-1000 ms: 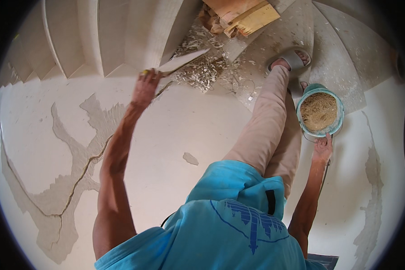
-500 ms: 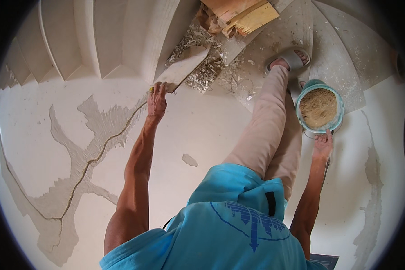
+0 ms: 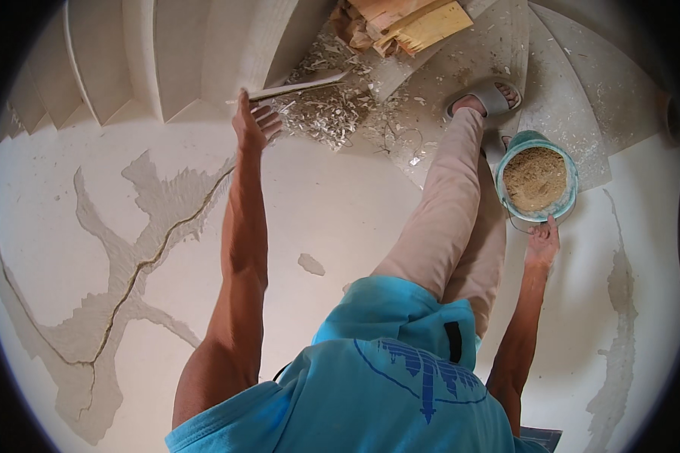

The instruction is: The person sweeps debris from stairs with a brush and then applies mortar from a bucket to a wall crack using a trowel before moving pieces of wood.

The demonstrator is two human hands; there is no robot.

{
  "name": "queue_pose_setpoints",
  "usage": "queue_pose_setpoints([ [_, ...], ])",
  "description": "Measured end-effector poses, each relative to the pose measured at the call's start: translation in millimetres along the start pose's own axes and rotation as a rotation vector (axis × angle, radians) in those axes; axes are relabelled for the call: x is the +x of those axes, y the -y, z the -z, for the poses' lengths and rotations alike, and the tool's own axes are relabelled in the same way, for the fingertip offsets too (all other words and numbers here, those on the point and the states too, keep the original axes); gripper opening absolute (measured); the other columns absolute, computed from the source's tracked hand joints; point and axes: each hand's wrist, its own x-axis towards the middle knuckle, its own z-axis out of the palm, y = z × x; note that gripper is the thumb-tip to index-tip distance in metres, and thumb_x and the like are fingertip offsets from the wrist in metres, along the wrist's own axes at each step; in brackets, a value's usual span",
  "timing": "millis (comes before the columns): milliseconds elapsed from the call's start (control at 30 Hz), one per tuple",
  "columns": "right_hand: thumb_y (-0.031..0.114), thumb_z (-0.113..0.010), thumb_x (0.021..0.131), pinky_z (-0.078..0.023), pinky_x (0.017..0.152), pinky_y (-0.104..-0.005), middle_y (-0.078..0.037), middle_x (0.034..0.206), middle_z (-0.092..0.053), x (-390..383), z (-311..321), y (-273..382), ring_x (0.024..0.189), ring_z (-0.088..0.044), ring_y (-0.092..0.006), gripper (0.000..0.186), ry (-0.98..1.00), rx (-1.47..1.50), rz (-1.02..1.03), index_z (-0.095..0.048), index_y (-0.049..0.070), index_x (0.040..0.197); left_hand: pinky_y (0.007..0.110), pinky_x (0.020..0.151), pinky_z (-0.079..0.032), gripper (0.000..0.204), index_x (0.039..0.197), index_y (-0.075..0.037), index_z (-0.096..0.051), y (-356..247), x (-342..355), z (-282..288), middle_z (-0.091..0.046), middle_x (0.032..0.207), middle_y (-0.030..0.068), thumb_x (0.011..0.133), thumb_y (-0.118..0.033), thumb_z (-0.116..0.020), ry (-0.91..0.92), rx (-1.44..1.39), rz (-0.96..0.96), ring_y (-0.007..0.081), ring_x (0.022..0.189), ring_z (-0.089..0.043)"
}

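My left hand (image 3: 257, 124) is open, its fingers spread, right beside the near end of a thin pale board (image 3: 298, 87). The board shows nearly edge-on, leaning beside the stair risers; whether my thumb still touches it I cannot tell. My right hand (image 3: 542, 241) grips the near rim of a green bucket (image 3: 574, 177), fingers over its edge. Sandy brown material (image 3: 535, 179) fills much of the bucket, and a wire handle hangs down at its near side.
Pale shavings and scraps (image 3: 332, 109) lie heaped beside the board. Broken wooden pieces (image 3: 423, 30) rest beyond them. Stair steps (image 3: 185, 57) rise at the far left. My sandalled foot (image 3: 485, 100) stands on a dusty step. The pale surface at left has a long crack (image 3: 140, 272).
My left hand has let its grip on the board loosen, moved farther away and spread its fingers. The board has tipped from flat to nearly edge-on. My right hand and the bucket stay put.
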Motion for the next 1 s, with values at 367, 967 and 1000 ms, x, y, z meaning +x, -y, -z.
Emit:
queue_pose_setpoints([
  [367,0.024,-0.054,0.092,-0.038,0.07,-0.0317,0.003,0.068,-0.037,18,14,-3,0.067,-0.041,-0.0132,0.032,-0.053,-0.047,-0.025,-0.056,0.0,0.112,0.037,0.082,-0.058,0.014,0.095,0.007,-0.055,-13,-58,37,-0.062,0.09,0.0155,0.083,0.002,-0.059,0.215,1.105,-0.624,0.0248,0.088,-0.061],
  [967,0.022,-0.05,0.092,-0.039,0.068,-0.0313,0.002,0.068,-0.039,8,7,-5,0.066,-0.042,-0.0127,0.031,-0.029,-0.034,-0.024,-0.055,-0.001,0.112,0.055,0.106,-0.037,0.046,0.128,0.005,-0.04,4,-67,-151,-0.046,0.131,0.0132,0.091,-0.017,-0.055,0.573,-0.298,-0.023,0.0256,0.12,-0.048],
  [1000,0.022,-0.051,0.091,-0.039,0.068,-0.0313,0.002,0.069,-0.039,7,7,-5,0.066,-0.042,-0.0127,0.031,-0.006,-0.023,-0.01,-0.055,-0.001,0.112,0.055,0.106,-0.036,0.047,0.129,0.005,-0.039,10,-51,-166,-0.045,0.132,0.0138,0.091,-0.017,-0.055,0.598,-0.321,-0.041,0.0254,0.121,-0.048],
])
